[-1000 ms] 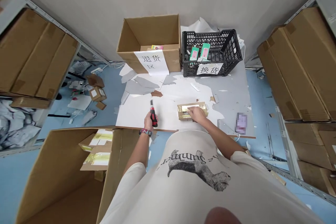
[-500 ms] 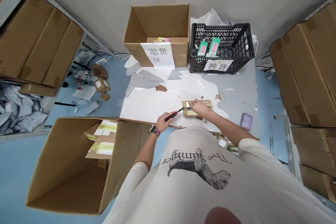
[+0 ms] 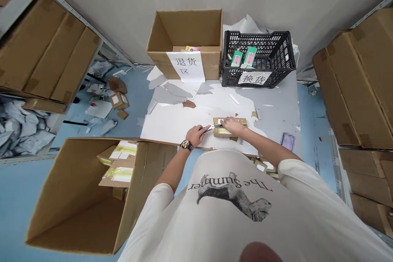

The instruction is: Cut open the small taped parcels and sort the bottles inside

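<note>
My left hand (image 3: pixel 195 135) is shut on a red-and-black utility knife (image 3: pixel 211 128), whose blade reaches over the left end of a small cardboard parcel (image 3: pixel 229 132) bound with yellowish tape. The parcel lies flat near the front edge of a white board (image 3: pixel 172 125). My right hand (image 3: pixel 232 125) presses down on the parcel's top and hides part of it. Both hands are close together above the parcel.
An open cardboard box (image 3: pixel 184 32) with a paper sign and a black plastic crate (image 3: pixel 258 45) stand at the back of the board. A large open box (image 3: pixel 76 208) holding parcels sits at lower left. Shelves of cartons (image 3: pixel 353 86) flank both sides.
My left hand has swung right, bringing the knife from upright beside the board to over the parcel's left end. The right hand stays on the parcel, and the view has shifted slightly.
</note>
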`<state>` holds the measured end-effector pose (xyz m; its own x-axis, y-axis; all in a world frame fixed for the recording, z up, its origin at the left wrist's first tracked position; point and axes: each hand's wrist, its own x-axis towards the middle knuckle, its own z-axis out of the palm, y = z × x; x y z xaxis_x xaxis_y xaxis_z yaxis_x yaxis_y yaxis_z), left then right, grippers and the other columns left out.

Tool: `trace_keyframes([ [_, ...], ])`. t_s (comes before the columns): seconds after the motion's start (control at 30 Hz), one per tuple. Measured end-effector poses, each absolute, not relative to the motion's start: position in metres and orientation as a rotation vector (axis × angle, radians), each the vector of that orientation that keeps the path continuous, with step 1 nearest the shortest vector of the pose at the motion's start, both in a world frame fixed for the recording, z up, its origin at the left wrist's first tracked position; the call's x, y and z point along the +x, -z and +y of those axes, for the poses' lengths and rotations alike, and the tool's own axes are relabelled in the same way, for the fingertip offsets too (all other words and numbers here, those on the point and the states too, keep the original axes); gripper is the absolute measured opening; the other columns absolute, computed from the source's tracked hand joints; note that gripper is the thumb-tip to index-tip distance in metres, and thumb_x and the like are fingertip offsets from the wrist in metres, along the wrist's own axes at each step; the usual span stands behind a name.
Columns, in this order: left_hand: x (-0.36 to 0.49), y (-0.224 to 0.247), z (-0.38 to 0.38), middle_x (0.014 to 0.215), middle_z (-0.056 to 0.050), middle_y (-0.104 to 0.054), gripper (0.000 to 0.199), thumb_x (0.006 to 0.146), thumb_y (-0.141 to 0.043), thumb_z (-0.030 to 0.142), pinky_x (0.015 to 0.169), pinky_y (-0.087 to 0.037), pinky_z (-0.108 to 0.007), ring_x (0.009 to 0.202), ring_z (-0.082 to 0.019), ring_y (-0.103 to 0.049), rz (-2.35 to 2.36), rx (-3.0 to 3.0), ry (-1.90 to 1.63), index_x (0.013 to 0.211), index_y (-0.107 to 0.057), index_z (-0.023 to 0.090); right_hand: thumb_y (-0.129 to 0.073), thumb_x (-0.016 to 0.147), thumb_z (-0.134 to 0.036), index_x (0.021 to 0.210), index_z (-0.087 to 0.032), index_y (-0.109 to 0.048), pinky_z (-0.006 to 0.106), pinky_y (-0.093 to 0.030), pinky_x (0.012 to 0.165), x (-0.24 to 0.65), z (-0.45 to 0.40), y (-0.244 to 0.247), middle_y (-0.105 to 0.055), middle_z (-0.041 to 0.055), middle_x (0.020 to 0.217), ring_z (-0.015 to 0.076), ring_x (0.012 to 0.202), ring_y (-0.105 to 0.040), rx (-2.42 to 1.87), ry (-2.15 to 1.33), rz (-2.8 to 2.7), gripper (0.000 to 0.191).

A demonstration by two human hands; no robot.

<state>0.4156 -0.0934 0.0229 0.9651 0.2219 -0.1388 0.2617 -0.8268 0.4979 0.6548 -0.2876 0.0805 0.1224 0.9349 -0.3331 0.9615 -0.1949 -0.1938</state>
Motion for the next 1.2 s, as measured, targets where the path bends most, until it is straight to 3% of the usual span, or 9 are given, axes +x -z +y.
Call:
trace_keyframes([
  [0.17, 0.418, -0.027, -0.088, 0.126, -0.015, -0.068, 0.057, 0.114, -0.049, 0.038, 0.093, -0.052, -0.042, 0.107, -0.031, -0.064, 0.399, 2.649, 0.112, 0.170, -0.061, 0.039, -0.050, 0.107, -0.004, 0.125, -0.012, -0.075, 0.041, -0.052, 0.101, 0.655, -0.285, -0.082, -0.080, 0.0227, 0.116, 0.0335, 0.109, -0.074, 2.419, 0.637, 1.921, 0.031],
  [0.47, 0.432, -0.032, -0.056, 0.120, -0.016, -0.069, 0.057, 0.114, -0.047, 0.040, 0.099, -0.051, -0.046, 0.105, -0.032, -0.063, 0.268, 2.663, 0.136, 0.169, -0.063, 0.037, -0.046, 0.111, -0.008, 0.132, -0.011, -0.072, 0.044, -0.049, 0.106, 0.652, -0.288, -0.076, -0.078, 0.0234, 0.121, 0.0349, 0.116, -0.070, 2.430, 0.607, 1.966, 0.034],
  [0.7, 0.432, -0.022, -0.068, 0.128, -0.013, -0.070, 0.057, 0.114, -0.050, 0.041, 0.091, -0.053, -0.039, 0.107, -0.030, -0.065, 0.256, 2.603, 0.166, 0.170, -0.060, 0.038, -0.034, 0.113, -0.009, 0.142, -0.008, -0.070, 0.047, -0.045, 0.112, 0.657, -0.292, -0.064, -0.076, 0.0239, 0.127, 0.0366, 0.122, -0.063, 2.481, 0.537, 1.965, 0.046],
  [0.87, 0.419, -0.024, -0.050, 0.125, -0.014, -0.070, 0.058, 0.113, -0.052, 0.040, 0.089, -0.053, -0.037, 0.112, -0.031, -0.066, 0.535, 2.551, 0.090, 0.170, -0.061, 0.036, -0.026, 0.117, -0.015, 0.147, -0.011, -0.070, 0.046, -0.044, 0.113, 0.660, -0.289, -0.060, -0.077, 0.0216, 0.124, 0.0354, 0.122, -0.062, 2.612, 0.562, 1.824, 0.054],
  [1.03, 0.412, -0.020, -0.029, 0.131, -0.013, -0.073, 0.060, 0.112, -0.055, 0.040, 0.103, -0.055, -0.038, 0.121, -0.031, -0.068, 0.735, 2.364, -0.060, 0.171, -0.059, 0.032, -0.032, 0.118, -0.022, 0.152, -0.017, -0.070, 0.046, -0.042, 0.118, 0.648, -0.302, -0.064, -0.079, 0.0187, 0.131, 0.0339, 0.128, -0.062, 2.709, 0.599, 1.793, 0.051],
  [1.2, 0.409, 0.008, -0.012, 0.128, -0.019, -0.072, 0.061, 0.105, -0.061, 0.036, 0.111, -0.053, -0.048, 0.124, -0.037, -0.067, 1.110, 2.172, -0.021, 0.164, -0.064, 0.020, -0.039, 0.119, -0.038, 0.146, -0.023, -0.074, 0.048, -0.039, 0.128, 0.624, -0.343, -0.063, -0.075, 0.0137, 0.150, 0.0320, 0.144, -0.059, 3.073, 0.556, 1.535, 0.046],
])
